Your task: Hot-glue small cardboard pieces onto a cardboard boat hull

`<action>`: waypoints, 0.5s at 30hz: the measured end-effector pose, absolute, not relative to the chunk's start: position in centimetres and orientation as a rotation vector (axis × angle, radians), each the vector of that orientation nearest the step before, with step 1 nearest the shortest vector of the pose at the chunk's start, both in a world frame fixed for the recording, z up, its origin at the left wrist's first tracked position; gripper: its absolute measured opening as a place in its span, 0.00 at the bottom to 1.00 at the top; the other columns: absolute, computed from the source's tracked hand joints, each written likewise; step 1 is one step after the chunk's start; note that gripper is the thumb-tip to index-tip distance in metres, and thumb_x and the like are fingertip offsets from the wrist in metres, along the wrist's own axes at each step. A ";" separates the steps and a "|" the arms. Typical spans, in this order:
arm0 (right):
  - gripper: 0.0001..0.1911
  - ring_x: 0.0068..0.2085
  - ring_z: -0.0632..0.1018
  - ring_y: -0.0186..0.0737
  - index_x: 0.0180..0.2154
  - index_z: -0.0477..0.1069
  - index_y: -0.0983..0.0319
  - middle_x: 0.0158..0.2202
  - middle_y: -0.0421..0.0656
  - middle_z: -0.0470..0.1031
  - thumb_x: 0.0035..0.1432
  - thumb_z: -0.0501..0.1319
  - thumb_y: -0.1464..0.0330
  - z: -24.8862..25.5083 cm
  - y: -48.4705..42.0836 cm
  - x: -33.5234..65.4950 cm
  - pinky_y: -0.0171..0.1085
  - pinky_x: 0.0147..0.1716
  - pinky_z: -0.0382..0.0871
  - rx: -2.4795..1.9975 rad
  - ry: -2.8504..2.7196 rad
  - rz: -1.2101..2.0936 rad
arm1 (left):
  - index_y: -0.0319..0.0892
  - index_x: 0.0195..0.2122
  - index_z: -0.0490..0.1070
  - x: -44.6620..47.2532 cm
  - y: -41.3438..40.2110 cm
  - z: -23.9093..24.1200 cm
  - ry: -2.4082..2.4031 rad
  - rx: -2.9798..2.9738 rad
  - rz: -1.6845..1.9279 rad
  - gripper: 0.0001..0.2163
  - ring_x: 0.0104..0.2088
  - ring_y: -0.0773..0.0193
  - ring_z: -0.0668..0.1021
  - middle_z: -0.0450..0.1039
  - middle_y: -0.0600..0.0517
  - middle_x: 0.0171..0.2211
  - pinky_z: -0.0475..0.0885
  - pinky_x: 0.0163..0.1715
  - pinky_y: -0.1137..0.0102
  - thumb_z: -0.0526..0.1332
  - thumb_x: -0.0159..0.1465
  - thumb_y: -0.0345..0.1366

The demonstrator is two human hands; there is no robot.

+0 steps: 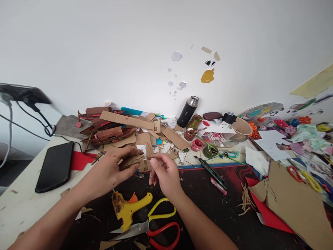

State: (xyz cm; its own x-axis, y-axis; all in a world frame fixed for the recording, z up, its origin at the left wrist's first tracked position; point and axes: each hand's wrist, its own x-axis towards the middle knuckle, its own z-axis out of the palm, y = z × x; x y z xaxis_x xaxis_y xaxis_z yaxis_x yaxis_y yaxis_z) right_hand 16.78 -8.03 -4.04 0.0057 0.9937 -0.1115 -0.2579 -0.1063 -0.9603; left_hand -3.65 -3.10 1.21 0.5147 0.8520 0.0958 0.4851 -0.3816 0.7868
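My left hand [111, 169] grips a small brown cardboard piece [132, 160] with a pointed end, held between the thumb and the fingers. Close to that tip is my right hand [166, 175], its thumb pressed to the index finger. What the right fingers pinch, if anything, is too small to make out. Below the hands, a yellow glue gun [127, 208] lies on the black mat [205, 215]. Scissors [145, 227] with one yellow and one red handle lie beside it, blades pointing left.
Brown model boats [109, 133] and cardboard scraps [175, 138] crowd the back. A black flask [187, 111] stands near paint jars [197, 144]. A phone [55, 166] lies left; a utility knife [212, 172] and a cardboard sheet [288, 198] lie right.
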 end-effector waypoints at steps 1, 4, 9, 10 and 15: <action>0.25 0.15 0.72 0.32 0.41 0.73 0.60 0.18 0.31 0.70 0.62 0.70 0.45 -4.0 -7.9 16.7 0.28 0.14 0.61 -1.082 -0.937 1.394 | 0.46 0.52 0.80 -3.6 -3.1 1.2 1.089 2.033 0.649 0.15 0.48 0.49 0.87 0.87 0.47 0.48 0.82 0.45 0.65 0.64 0.70 0.47; 0.26 0.15 0.72 0.32 0.42 0.74 0.60 0.18 0.31 0.70 0.61 0.71 0.45 -3.9 -7.8 16.6 0.27 0.13 0.61 -1.028 -0.923 1.414 | 0.46 0.56 0.79 -3.4 -3.2 1.2 1.071 1.985 0.646 0.18 0.50 0.49 0.87 0.86 0.46 0.52 0.82 0.50 0.64 0.65 0.69 0.47; 0.27 0.14 0.72 0.31 0.43 0.74 0.60 0.19 0.31 0.71 0.60 0.72 0.44 -4.5 -7.7 16.7 0.27 0.13 0.60 -0.991 -0.889 1.426 | 0.46 0.56 0.77 -2.6 -3.5 1.7 1.076 1.873 0.651 0.20 0.49 0.47 0.87 0.87 0.44 0.51 0.84 0.50 0.60 0.66 0.67 0.48; 0.27 0.14 0.71 0.31 0.43 0.74 0.60 0.19 0.31 0.71 0.60 0.72 0.44 -4.7 -7.8 16.8 0.27 0.13 0.60 -0.990 -0.883 1.428 | 0.45 0.57 0.77 -2.5 -3.6 1.7 1.080 1.857 0.644 0.20 0.50 0.47 0.87 0.87 0.44 0.51 0.84 0.50 0.60 0.66 0.67 0.49; 0.26 0.14 0.71 0.31 0.43 0.75 0.60 0.19 0.31 0.71 0.60 0.72 0.45 -5.2 -8.1 17.0 0.28 0.13 0.60 -1.006 -0.895 1.445 | 0.47 0.62 0.74 -2.3 -3.7 1.4 1.062 1.875 0.599 0.23 0.51 0.48 0.87 0.87 0.45 0.50 0.83 0.51 0.61 0.66 0.68 0.47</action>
